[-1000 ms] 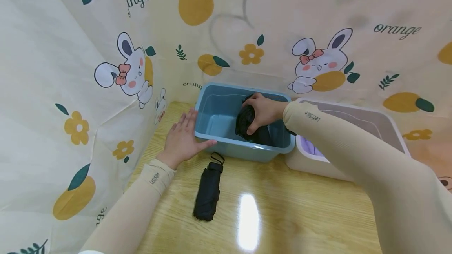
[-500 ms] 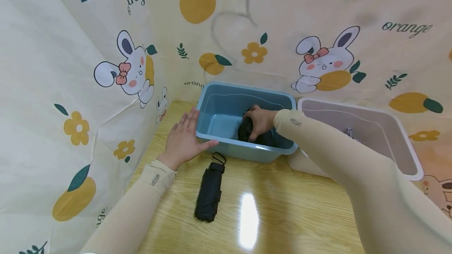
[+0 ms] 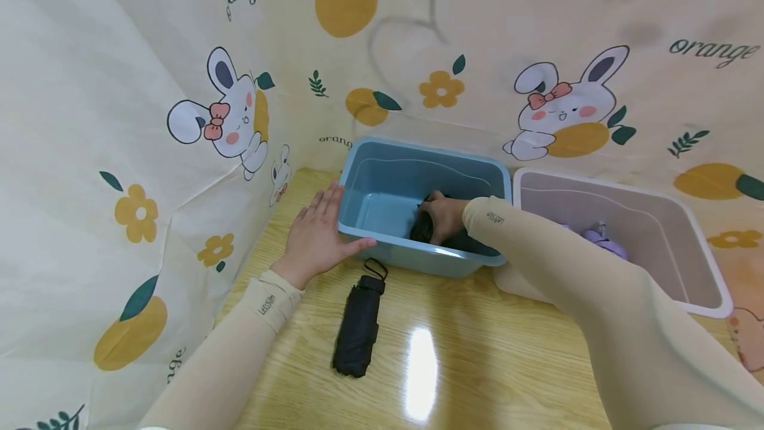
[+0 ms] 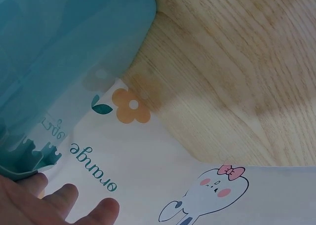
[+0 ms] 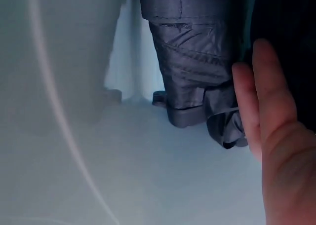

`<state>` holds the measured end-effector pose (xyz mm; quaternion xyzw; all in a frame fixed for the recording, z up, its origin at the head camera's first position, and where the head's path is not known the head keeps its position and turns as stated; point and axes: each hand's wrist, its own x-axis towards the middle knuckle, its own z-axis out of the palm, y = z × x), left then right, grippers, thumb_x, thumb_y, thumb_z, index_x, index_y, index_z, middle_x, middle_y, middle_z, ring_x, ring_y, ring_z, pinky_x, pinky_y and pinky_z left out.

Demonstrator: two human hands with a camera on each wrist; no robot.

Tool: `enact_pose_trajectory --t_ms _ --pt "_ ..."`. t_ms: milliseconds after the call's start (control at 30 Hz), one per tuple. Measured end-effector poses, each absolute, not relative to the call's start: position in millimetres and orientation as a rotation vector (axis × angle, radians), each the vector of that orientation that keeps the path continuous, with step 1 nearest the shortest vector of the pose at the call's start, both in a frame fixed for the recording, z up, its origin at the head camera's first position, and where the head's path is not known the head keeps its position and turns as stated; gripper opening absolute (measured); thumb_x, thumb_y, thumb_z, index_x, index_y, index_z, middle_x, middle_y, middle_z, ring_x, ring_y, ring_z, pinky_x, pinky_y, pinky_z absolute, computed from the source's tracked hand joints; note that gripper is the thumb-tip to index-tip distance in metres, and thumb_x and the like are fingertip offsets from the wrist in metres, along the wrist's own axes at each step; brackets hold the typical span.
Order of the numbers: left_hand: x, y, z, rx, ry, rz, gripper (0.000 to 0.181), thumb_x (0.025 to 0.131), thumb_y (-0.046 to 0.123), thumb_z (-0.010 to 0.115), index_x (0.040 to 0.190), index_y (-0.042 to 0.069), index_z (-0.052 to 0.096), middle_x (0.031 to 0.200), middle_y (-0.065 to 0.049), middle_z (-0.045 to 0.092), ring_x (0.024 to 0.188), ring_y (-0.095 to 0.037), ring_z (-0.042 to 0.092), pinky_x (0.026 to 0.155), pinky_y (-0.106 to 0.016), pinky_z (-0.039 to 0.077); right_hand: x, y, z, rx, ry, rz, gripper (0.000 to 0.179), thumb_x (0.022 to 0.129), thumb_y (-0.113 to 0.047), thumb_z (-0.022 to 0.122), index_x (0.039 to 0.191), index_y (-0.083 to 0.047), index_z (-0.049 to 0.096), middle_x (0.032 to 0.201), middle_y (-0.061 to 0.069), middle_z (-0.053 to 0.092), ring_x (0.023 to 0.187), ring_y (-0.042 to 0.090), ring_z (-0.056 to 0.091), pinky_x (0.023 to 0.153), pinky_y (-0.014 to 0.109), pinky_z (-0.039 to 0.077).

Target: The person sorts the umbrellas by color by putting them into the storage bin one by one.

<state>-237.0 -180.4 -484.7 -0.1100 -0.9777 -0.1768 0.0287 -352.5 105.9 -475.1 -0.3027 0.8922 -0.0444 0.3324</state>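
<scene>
A light blue plastic bin (image 3: pixel 388 251) stands against the cloth backdrop. My left hand (image 3: pixel 313 234) lies with straight fingers against its left end, thumb along the front rim. Down inside the bin, my right hand (image 3: pixel 446 217) grips a dark bundle, apparently a black folded umbrella (image 3: pixel 421 227), partly covered by the hand. In the right wrist view, another dark folded umbrella (image 5: pixel 192 67) with a strap stands beside my fingers (image 5: pixel 271 92), near the bin wall. On the table in front of the bin lies a black folded umbrella (image 3: pixel 358 327) with a wrist loop.
To the right stands a pale pinkish-grey bin (image 3: pixel 674 244) with purple things (image 3: pixel 604 243) in it, partly hidden by my right sleeve. A cloth backdrop (image 3: pixel 442 18) printed with rabbits and oranges closes off the back and left of the wooden table (image 3: pixel 477 363).
My right hand has gone lower into the blue bin with the black umbrella. My left hand keeps its place on the bin, and the umbrella on the table stays put.
</scene>
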Motion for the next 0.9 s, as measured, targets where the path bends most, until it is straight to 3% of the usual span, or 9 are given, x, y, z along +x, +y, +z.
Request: enact_pose_trajectory --t_ms 300,900 --pt "-237.0 -179.7 -485.8 -0.344 -3.025 -0.546 0.123 0.075 0.09 0.048 0.161 0.009 0.012 0.166 -0.007 0.01 0.15 -0.034 0.014 0.113 -0.058 0.025 -348.3 100.6 -486.1 -0.745 2.35 -0.105 0.083 0.081 -0.026 0.084 0.149 -0.003 0.043 0.151 0.03 0.019 0.135 0.042 0.034 0.102 0.047 0.043" --pt "-237.0 -180.0 -484.2 -0.348 -3.014 -0.544 0.123 0.075 0.089 0.049 0.161 0.009 0.013 0.166 -0.009 0.012 0.149 -0.036 0.018 0.112 -0.058 0.027 -348.7 101.3 -468.0 -0.752 2.282 -0.03 0.081 0.082 -0.024 0.084 0.151 -0.012 0.043 0.157 0.027 0.016 0.14 0.042 0.028 0.097 0.046 0.045"
